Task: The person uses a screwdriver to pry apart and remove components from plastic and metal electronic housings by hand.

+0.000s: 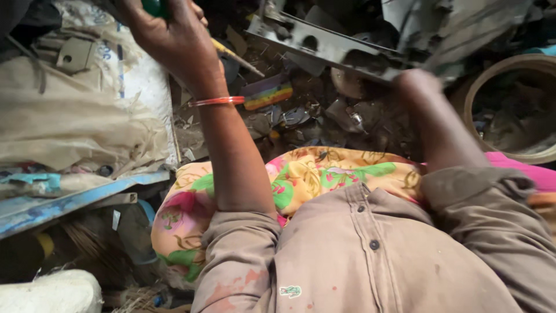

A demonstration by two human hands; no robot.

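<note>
Up top in the head view, left hand (174,35) is clenched around a green-handled tool (231,55), maybe a screwdriver. Right hand (417,84), blurred, seems closed on one end of a grey metal bracket (324,43) held over the scrap-littered floor (301,116). Bracket looks stiff, heavyish, sharp-edged; best grabbed at the ends.

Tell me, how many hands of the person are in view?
2. The left hand grips a green-handled tool at upper left; the right hand holds a grey metal piece at upper right.
</note>
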